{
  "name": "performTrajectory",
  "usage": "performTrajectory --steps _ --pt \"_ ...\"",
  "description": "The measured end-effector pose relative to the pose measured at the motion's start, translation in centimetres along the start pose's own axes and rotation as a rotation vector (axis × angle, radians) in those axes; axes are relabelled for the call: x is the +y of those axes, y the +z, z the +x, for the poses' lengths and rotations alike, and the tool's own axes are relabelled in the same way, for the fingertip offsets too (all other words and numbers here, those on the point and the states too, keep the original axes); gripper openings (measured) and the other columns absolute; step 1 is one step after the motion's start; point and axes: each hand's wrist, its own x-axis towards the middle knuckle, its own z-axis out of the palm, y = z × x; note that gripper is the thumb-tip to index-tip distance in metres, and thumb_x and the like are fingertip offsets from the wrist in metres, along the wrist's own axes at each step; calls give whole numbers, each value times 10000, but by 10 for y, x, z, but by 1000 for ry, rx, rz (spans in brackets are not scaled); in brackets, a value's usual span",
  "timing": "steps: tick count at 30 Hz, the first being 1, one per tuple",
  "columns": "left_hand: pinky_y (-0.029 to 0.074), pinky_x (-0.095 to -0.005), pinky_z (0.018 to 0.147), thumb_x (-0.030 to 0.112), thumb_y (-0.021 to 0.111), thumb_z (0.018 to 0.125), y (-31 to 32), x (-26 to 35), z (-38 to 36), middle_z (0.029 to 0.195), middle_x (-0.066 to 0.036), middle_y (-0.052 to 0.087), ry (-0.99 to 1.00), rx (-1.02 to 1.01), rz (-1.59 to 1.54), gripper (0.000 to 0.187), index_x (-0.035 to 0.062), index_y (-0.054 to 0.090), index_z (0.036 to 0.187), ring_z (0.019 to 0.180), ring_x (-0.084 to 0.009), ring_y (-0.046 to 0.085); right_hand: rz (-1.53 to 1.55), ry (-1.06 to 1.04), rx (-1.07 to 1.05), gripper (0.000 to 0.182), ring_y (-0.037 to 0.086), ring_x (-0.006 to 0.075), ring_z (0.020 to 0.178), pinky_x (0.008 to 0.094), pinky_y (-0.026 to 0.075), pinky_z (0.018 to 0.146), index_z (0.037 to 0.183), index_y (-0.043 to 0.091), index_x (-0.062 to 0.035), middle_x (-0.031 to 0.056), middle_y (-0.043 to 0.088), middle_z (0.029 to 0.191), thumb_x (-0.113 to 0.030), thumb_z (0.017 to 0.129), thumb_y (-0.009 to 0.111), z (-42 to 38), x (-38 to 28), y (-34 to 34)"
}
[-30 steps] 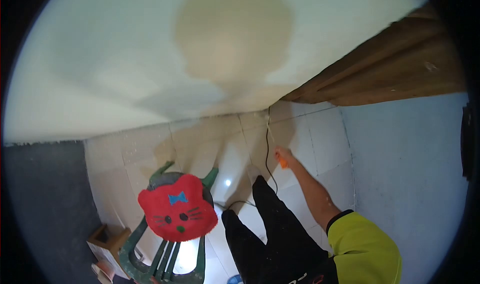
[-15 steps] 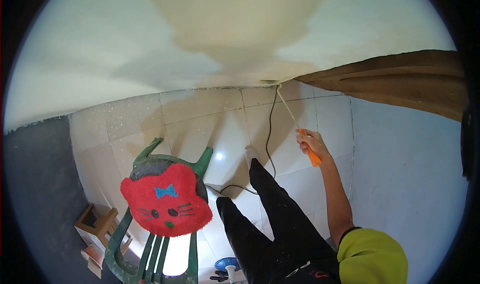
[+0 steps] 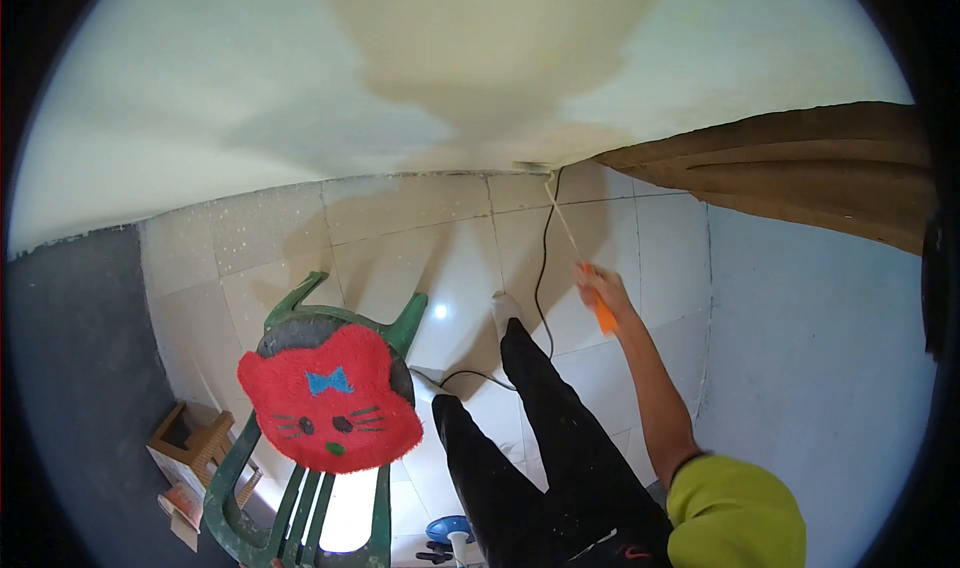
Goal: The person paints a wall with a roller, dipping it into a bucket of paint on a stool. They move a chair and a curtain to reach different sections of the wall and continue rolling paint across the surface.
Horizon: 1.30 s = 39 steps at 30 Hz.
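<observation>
Orange-handled tool (image 3: 605, 316) — in right hand (image 3: 603, 287)

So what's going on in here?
A person standing beside a green plastic chair holds an orange-handled tool in the right hand. Its thin shaft reaches toward the foot of the pale wall, near a brown curtain. A red cat-face cushion rests on the chair. The left hand can't be made out clearly.

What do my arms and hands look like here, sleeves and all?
Your right hand wears no glove, and the forearm is bare up to a short yellow-green sleeve with a dark cuff. Your left sleeve isn't visible.
</observation>
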Motion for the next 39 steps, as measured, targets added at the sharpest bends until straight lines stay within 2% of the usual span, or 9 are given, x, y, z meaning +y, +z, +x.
performTrajectory --steps 4,10,13,20,24,28,31,34,39 --pt "337 -511 1045 511 669 807 -2 -2 2 1461 -237 306 115 22 -27 912 47 240 1464 1289 -402 377 -13 29 25 232 467 67 499 211 367 440 1026 598 -25 -6 510 682 -158 842 645 -44 -10 0" --pt "334 -509 1044 519 668 802 -3 -1 -3 1465 -239 299 3 7 81 926 51 228 1470 1288 -402 377 -11 85 -96 137 472 65 513 213 387 453 931 601 -47 -3 525 686 -130 834 650 136 56 -9" --pt "330 -501 1048 517 679 795 -2 -8 0 1475 -239 280 60 -10 37 946 37 219 1469 1297 -393 367 -9 150 -119 172 456 34 546 191 379 461 965 609 -54 -27 512 716 -166 849 667 172 63 -7" --pt "318 -506 1054 538 680 783 -2 -6 2 1477 -252 265 53 -24 -11 975 15 217 1464 1302 -396 354 -19 88 -65 250 450 52 517 197 348 427 1069 595 -44 -9 507 725 -176 860 636 32 24 -52" --pt "313 -511 1056 548 667 790 -1 -11 1 1466 -258 281 68 -11 -18 961 16 231 1460 1293 -400 365 -110 123 -122 379 418 24 501 165 351 421 1198 534 20 -21 489 728 -96 843 602 62 9 -84" --pt "317 -513 1054 566 666 781 -2 -7 -1 1459 -262 291 49 -2 -7 970 19 239 1458 1286 -408 371 -285 138 -225 159 408 25 499 180 340 427 946 592 -28 -38 474 676 -123 827 640 167 10 -74" --pt "321 -514 1052 572 670 773 -4 -15 2 1458 -261 294 128 8 99 974 25 245 1458 1287 -409 371 -167 181 -268 114 441 30 541 167 339 453 847 569 -84 -29 491 668 -156 833 657 194 6 -53" --pt "321 -511 1053 564 676 773 -2 -20 0 1458 -256 299 150 14 113 973 25 245 1458 1287 -406 372 49 167 -174 113 447 26 536 165 353 451 863 574 -89 -30 502 679 -147 829 665 163 15 -48" --pt "319 -507 1055 547 687 775 -4 -13 0 1460 -248 303 98 7 82 972 18 241 1457 1292 -397 367 31 151 -43 117 464 29 535 156 373 456 949 600 -66 -22 516 713 -102 846 642 43 -2 -55"
